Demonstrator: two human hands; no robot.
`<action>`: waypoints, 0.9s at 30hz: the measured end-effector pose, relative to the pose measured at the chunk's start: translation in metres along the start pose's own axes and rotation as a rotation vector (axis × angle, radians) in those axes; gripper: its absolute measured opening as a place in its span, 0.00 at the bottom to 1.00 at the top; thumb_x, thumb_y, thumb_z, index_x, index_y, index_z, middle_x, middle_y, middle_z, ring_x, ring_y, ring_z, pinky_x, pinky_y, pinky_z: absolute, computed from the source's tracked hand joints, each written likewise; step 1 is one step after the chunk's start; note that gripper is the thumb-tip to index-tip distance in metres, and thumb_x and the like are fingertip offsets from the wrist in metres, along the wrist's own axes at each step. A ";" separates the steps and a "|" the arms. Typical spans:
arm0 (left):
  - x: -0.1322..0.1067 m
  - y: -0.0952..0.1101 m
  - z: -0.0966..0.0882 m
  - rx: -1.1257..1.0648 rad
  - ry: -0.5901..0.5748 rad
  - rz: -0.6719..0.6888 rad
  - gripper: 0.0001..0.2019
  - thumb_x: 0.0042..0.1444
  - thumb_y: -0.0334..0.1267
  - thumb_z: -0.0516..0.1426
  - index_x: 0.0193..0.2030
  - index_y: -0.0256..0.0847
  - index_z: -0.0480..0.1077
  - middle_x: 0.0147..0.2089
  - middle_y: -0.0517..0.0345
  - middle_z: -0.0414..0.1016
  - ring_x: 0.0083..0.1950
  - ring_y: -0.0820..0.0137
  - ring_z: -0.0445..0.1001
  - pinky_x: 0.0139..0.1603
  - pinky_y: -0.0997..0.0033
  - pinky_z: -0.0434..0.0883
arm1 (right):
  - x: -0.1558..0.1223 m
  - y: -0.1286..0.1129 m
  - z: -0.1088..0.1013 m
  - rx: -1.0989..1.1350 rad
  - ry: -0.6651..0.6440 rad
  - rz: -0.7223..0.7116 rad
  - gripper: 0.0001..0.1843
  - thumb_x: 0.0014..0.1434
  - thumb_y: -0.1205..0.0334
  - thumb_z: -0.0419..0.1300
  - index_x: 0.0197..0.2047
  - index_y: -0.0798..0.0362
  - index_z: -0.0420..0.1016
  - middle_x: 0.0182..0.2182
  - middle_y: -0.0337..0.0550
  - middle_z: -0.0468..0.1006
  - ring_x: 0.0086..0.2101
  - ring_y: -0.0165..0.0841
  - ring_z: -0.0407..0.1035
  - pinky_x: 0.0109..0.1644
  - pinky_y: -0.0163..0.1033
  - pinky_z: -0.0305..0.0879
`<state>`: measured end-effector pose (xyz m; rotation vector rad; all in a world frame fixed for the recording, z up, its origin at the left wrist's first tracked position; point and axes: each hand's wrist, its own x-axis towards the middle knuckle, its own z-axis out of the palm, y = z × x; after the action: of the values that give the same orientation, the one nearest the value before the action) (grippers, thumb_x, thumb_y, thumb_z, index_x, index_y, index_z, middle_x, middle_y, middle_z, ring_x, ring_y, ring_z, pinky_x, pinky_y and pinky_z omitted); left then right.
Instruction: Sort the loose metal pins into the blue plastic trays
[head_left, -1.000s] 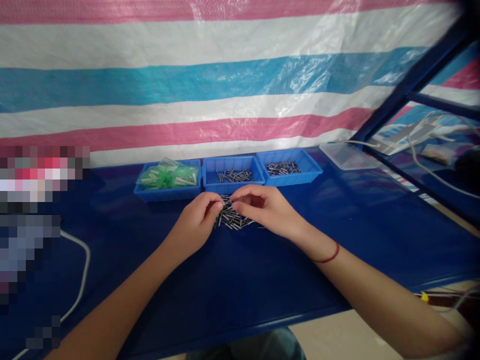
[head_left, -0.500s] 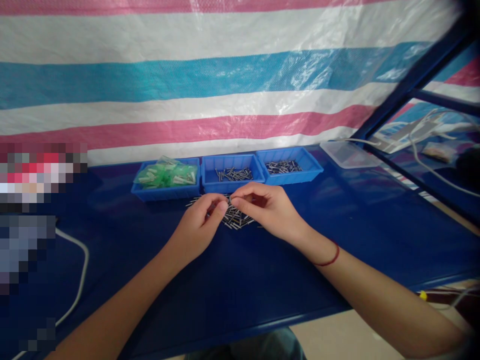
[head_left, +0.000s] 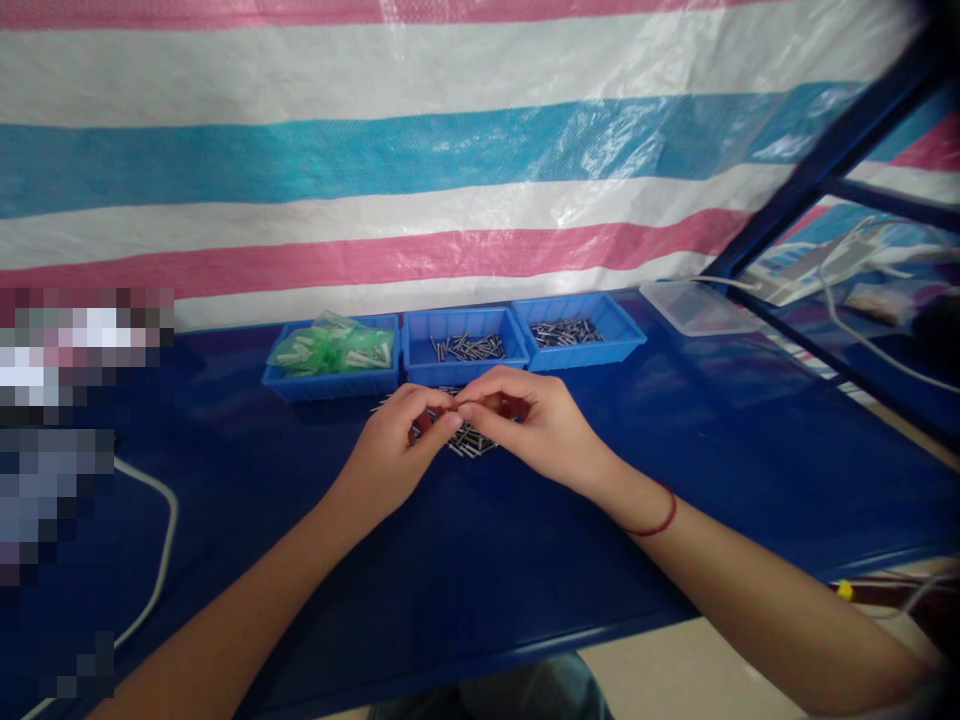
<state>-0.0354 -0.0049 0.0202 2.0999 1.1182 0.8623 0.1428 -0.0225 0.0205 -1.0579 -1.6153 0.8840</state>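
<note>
My left hand (head_left: 399, 445) and my right hand (head_left: 534, 420) meet fingertip to fingertip over a loose pile of small metal pins (head_left: 466, 440) on the dark blue table (head_left: 465, 560). Both hands are pinched shut; whatever sits between the fingertips is too small to make out. Just behind the pile stand three blue trays in a row: the left tray (head_left: 300, 385) holds green plastic bags, the middle tray (head_left: 420, 365) holds a few metal pins, the right tray (head_left: 626, 345) holds more pins. A red string circles my right wrist.
A clear plastic lid or tray (head_left: 694, 308) lies at the back right. A white cable (head_left: 161, 560) curves over the table's left side. A striped tarp (head_left: 450, 150) hangs behind the table, and a dark blue frame bar (head_left: 817, 160) slants at right.
My hands have drawn closer together until the fingertips touch, and both have shifted slightly toward me over the pin pile.
</note>
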 end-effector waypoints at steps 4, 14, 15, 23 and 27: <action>0.000 0.000 0.000 0.004 0.040 -0.018 0.06 0.58 0.40 0.57 0.36 0.40 0.70 0.34 0.60 0.70 0.32 0.73 0.67 0.33 0.73 0.65 | 0.000 0.000 0.000 -0.011 0.003 -0.014 0.05 0.56 0.63 0.61 0.35 0.55 0.78 0.31 0.42 0.77 0.27 0.27 0.67 0.29 0.34 0.62; -0.002 -0.002 -0.001 0.061 0.119 0.058 0.06 0.59 0.40 0.57 0.38 0.40 0.68 0.40 0.57 0.69 0.37 0.72 0.70 0.34 0.73 0.68 | 0.001 0.006 -0.001 -0.160 -0.094 -0.052 0.07 0.59 0.62 0.58 0.35 0.53 0.77 0.32 0.42 0.76 0.29 0.29 0.67 0.33 0.35 0.63; -0.002 -0.002 0.000 0.064 0.124 0.057 0.07 0.59 0.40 0.57 0.41 0.40 0.68 0.41 0.57 0.69 0.37 0.72 0.70 0.35 0.73 0.68 | 0.001 0.006 0.000 -0.145 -0.110 -0.043 0.08 0.59 0.62 0.58 0.34 0.53 0.77 0.31 0.41 0.76 0.29 0.29 0.67 0.33 0.36 0.62; -0.006 -0.007 0.002 0.304 -0.043 0.186 0.14 0.62 0.39 0.54 0.54 0.40 0.67 0.48 0.51 0.71 0.48 0.66 0.70 0.51 0.62 0.67 | 0.022 0.019 -0.028 0.516 0.438 0.358 0.13 0.54 0.52 0.61 0.39 0.51 0.73 0.19 0.29 0.59 0.17 0.23 0.52 0.19 0.32 0.49; -0.008 -0.006 0.010 0.468 -0.160 0.352 0.12 0.64 0.37 0.52 0.49 0.42 0.73 0.49 0.51 0.73 0.50 0.62 0.69 0.52 0.59 0.65 | 0.029 0.019 -0.044 0.665 0.494 0.447 0.13 0.54 0.52 0.60 0.37 0.53 0.72 0.19 0.30 0.60 0.16 0.22 0.51 0.18 0.32 0.47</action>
<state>-0.0342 -0.0108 0.0072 2.7588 0.9451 0.6059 0.1851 0.0137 0.0242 -1.0461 -0.6032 1.2205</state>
